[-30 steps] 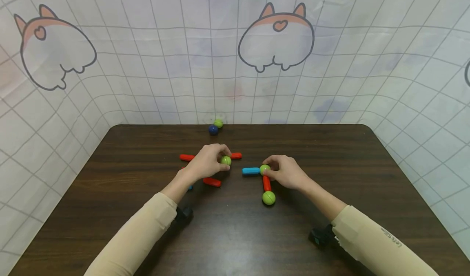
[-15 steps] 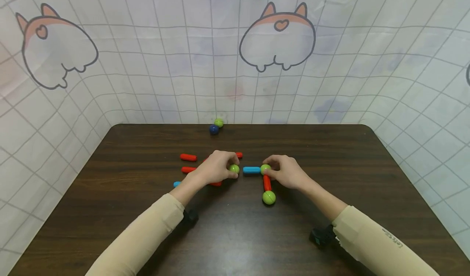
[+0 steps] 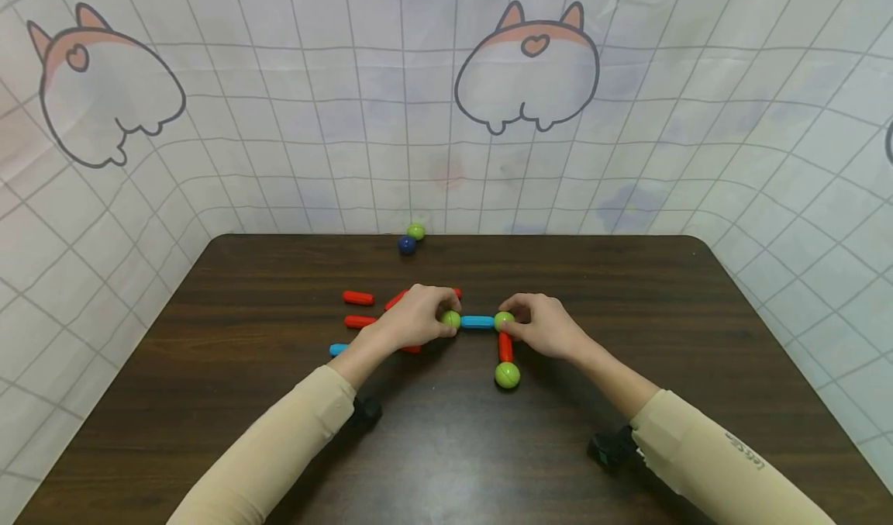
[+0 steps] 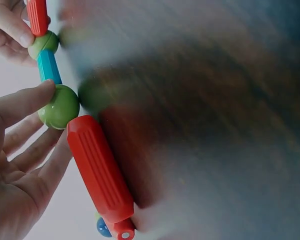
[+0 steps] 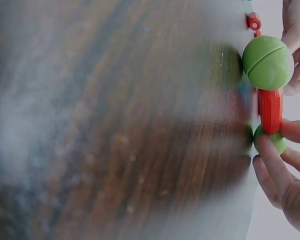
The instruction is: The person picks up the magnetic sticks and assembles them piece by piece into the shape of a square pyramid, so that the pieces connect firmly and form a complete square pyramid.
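My left hand (image 3: 413, 317) pinches a green ball (image 3: 450, 320) between thumb and fingers, right at the left end of a light blue rod (image 3: 477, 322). The rod's other end meets a second green ball (image 3: 504, 322), which my right hand (image 3: 549, 326) grips with fingertips and thumb. From that second ball a red rod (image 3: 505, 347) runs toward the near side and ends in a third green ball (image 3: 507, 375), large in the right wrist view. In the left wrist view a loose red rod (image 4: 101, 170) lies close beside the held ball (image 4: 60, 109).
Loose red rods (image 3: 359, 298) and a blue rod (image 3: 338, 349) lie around and partly behind the left hand and forearm. At the dark wooden table's (image 3: 446, 447) back edge sit a dark blue ball (image 3: 407, 244) and a green ball (image 3: 415, 231). A patterned cloth (image 3: 314, 122) surrounds the table.
My left hand has carried its green ball rightward to the blue rod's left end, uncovering some loose rods. The right hand stays in place; the near green ball has shifted slightly left.
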The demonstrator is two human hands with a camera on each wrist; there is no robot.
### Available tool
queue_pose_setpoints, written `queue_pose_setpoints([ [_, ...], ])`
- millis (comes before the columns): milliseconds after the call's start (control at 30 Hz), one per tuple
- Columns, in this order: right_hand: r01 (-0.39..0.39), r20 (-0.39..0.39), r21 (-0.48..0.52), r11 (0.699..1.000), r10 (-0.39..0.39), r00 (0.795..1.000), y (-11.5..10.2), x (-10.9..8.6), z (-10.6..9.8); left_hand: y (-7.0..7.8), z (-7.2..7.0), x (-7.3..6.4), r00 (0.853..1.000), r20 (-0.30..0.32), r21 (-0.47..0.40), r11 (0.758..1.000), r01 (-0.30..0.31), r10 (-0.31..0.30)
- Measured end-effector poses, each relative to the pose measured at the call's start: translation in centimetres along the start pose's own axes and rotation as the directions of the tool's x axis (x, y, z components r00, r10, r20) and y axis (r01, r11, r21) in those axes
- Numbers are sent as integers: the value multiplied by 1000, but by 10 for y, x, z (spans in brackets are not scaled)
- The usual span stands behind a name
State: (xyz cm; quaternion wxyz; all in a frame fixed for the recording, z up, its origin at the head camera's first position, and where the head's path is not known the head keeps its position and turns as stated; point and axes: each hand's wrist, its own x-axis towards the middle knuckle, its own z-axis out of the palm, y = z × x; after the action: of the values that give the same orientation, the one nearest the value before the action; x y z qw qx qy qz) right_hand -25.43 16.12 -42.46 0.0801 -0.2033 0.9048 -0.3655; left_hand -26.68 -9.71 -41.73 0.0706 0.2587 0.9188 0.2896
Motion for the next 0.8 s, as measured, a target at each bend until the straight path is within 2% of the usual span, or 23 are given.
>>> queue_pose_setpoints([
  [367,-1,38,3,1000,1,999,2,4,-3,1,-1,1,1000,8,4,1000,7,-7],
  [800,43,66,-15,999,-42,997,-3,24,6,-2,-1,4,1000,2,5,1000,-12,12],
])
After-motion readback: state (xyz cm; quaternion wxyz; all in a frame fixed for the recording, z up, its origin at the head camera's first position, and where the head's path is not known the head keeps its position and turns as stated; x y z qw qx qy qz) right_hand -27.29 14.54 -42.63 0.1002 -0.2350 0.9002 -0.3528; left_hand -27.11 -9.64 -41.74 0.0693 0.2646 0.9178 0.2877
